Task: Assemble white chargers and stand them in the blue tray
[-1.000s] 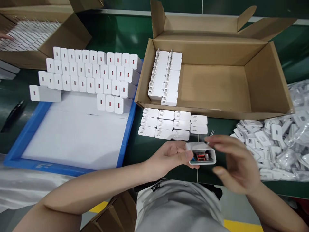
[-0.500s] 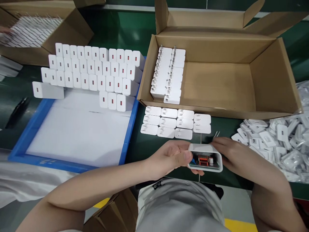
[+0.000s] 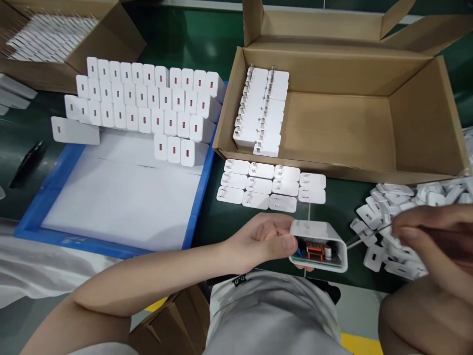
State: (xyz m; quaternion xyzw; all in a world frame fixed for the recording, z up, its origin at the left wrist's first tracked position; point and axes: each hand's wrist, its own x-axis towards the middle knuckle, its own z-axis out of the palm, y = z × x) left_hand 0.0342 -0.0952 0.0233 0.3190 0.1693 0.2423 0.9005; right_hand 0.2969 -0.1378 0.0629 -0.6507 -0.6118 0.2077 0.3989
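My left hand point(image 3: 264, 244) is closed round a white charger housing point(image 3: 314, 229), its open end turned toward me. Inside the housing a circuit board with red, blue and white parts point(image 3: 316, 251) shows. In my right hand point(image 3: 436, 241) are thin metal tweezers point(image 3: 369, 235), pinched between thumb and fingers. Their tips point left, close to the housing's right edge; whether they touch it I cannot tell. Beneath the tweezers and the right hand lies a heap of white end caps with slots point(image 3: 375, 256).
Closed chargers with pins point(image 3: 258, 185) lie in rows before an open cardboard box point(image 3: 340, 128), which holds two columns of chargers. White chargers with ports point(image 3: 144, 121) stand on a blue-framed tray point(image 3: 197, 209). Another box point(image 3: 107, 42) of chargers is at the back left.
My right hand has swung right, away from behind the housing to over the end caps, with the tweezers. My left hand keeps the housing nearly in place. A hand at the far-left box has left view.
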